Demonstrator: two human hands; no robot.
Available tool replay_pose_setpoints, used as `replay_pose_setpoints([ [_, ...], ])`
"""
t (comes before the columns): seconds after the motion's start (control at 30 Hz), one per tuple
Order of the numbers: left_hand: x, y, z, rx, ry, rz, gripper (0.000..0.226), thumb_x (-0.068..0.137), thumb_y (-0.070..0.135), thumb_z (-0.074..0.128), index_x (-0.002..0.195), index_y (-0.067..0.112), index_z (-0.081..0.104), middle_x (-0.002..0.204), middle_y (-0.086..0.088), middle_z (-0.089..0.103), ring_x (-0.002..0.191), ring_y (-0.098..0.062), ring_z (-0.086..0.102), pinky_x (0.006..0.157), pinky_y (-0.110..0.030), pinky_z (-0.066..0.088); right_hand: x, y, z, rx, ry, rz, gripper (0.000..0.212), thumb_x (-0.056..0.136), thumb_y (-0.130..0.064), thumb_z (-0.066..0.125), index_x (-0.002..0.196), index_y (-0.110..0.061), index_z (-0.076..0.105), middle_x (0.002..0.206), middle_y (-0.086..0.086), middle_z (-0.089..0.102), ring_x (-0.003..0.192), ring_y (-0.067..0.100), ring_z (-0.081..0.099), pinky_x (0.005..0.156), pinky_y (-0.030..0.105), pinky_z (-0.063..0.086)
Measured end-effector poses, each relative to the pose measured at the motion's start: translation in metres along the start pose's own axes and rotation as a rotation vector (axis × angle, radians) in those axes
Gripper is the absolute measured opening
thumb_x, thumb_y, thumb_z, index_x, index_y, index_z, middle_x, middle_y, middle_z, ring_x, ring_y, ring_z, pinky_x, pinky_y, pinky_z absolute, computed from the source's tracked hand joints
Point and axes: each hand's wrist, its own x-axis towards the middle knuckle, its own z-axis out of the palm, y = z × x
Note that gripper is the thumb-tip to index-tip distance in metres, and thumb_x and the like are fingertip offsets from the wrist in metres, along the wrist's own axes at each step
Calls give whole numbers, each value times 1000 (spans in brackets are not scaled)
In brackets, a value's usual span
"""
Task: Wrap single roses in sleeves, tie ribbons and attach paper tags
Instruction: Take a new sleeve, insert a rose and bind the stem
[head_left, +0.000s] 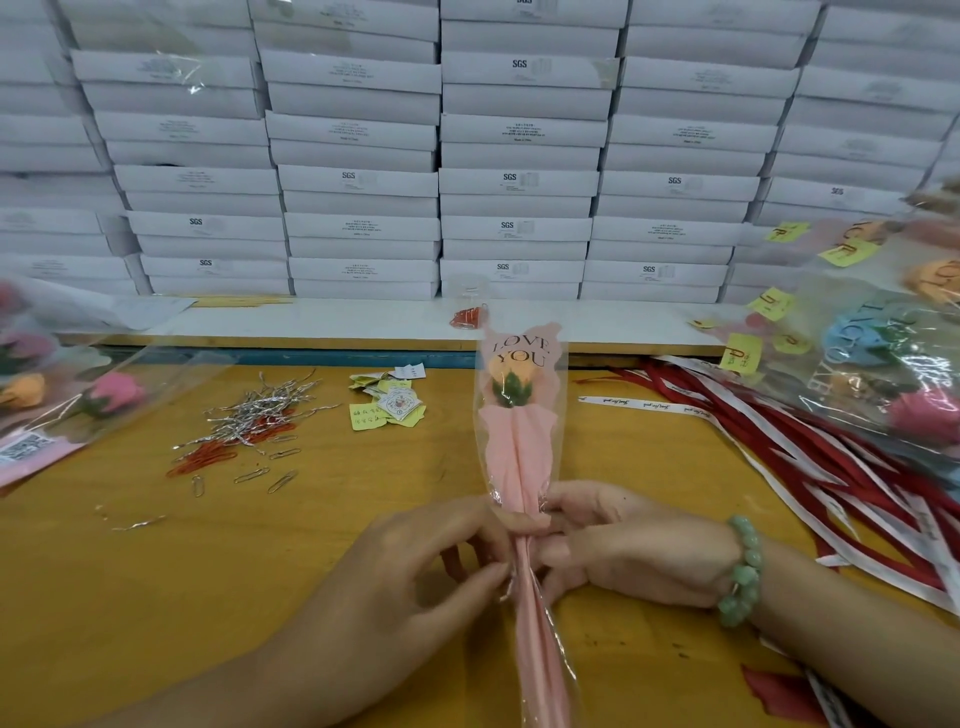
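My left hand (415, 566) and right hand (628, 551) both pinch the sleeve (519, 457) at its gathered neck. The rose (514, 371) lies along the surface (156, 571), head away from me. The film looks light, crinkly and probably slippery, so it's best held at the stem, not the soft head.

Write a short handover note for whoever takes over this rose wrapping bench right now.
Hands: left hand and right hand both pinch the sleeve at its gathered neck.
Things: the orange rose sits inside that sleeve, lying on the table. Ribbons lie to the right, paper tags and wire ties to the left. Wrapped roses are piled at far right.
Done: rose sleeved.
Left: no ribbon or tag shows on it yet.
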Motion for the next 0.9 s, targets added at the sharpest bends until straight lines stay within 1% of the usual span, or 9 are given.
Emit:
replay_pose_setpoints([
  [0.07, -1, 1, 0, -12, 3, 1, 3, 89, 27, 60, 89, 29, 61, 100, 28, 64, 90, 3, 61, 70, -8, 46, 0, 0, 1, -17, 7, -3, 25, 88, -3, 61, 109, -14, 67, 106, 8, 67, 96, 20, 67, 81, 28, 55],
  [0.13, -2, 1, 1, -11, 14, -2, 2, 89, 29, 59, 89, 31, 60, 97, 21, 66, 86, -4, 62, 68, -13, 47, 1, 1, 3, -13, 38, -9, 25, 88, -2, 58, 101, -19, 71, 100, 5, 71, 92, 17, 69, 78, 25, 57],
  [0.27, -2, 3, 2, 9, 29, 32, 2, 90, 24, 59, 89, 23, 59, 116, 25, 64, 100, -2, 63, 71, -14, 48, 1, 0, 5, -35, 117, -35, 19, 85, -1, 59, 103, -8, 60, 94, 0, 72, 84, 12, 68, 67, 20, 56],
  [0.33, -1, 3, 3, -29, 41, 22, 3, 91, 21, 58, 88, 22, 58, 119, 23, 64, 104, -5, 64, 72, -17, 49, 2, 0, 7, -65, 143, -57, 19, 84, -2, 61, 100, -12, 63, 92, -1, 72, 80, 8, 67, 60, 16, 53],
  [0.47, 0, 3, 3, -47, 64, 28, 4, 90, 18, 59, 87, 21, 58, 112, 20, 66, 96, -11, 66, 71, -20, 51, 3, 1, 12, -105, 170, -88, 20, 83, -2, 63, 87, -20, 70, 82, -3, 69, 66, 3, 61, 49, 13, 42],
  [0.57, -1, 1, 3, -35, 62, 34, 5, 89, 17, 60, 86, 13, 61, 112, 20, 66, 91, -9, 66, 69, -23, 52, 3, 1, 12, -149, 176, -73, 11, 79, -8, 66, 87, -16, 67, 77, -1, 67, 65, 4, 62, 48, 11, 46],
  [0.73, 1, -4, 3, -4, 60, 36, 3, 88, 19, 62, 86, 18, 60, 112, 21, 66, 93, -3, 65, 72, -14, 50, 1, 0, 8, -23, 167, 0, 25, 82, -3, 62, 107, -2, 60, 95, 13, 66, 80, 16, 68, 66, 23, 57],
  [0.8, 2, -3, 3, 13, 60, 33, 9, 88, 20, 62, 86, 26, 56, 110, 22, 66, 88, -1, 64, 72, -11, 47, 0, -2, 8, 29, 146, 13, 36, 80, -16, 71, 110, -1, 58, 98, 14, 66, 82, 19, 67, 71, 26, 58],
  [0.9, 3, 0, 2, 77, 62, 36, 14, 87, 20, 63, 88, 32, 55, 104, 23, 65, 84, 7, 60, 72, -7, 45, 1, -1, 11, -4, 182, 19, 68, 58, -40, 88, 107, -3, 59, 93, 10, 68, 79, 18, 67, 69, 26, 58],
])
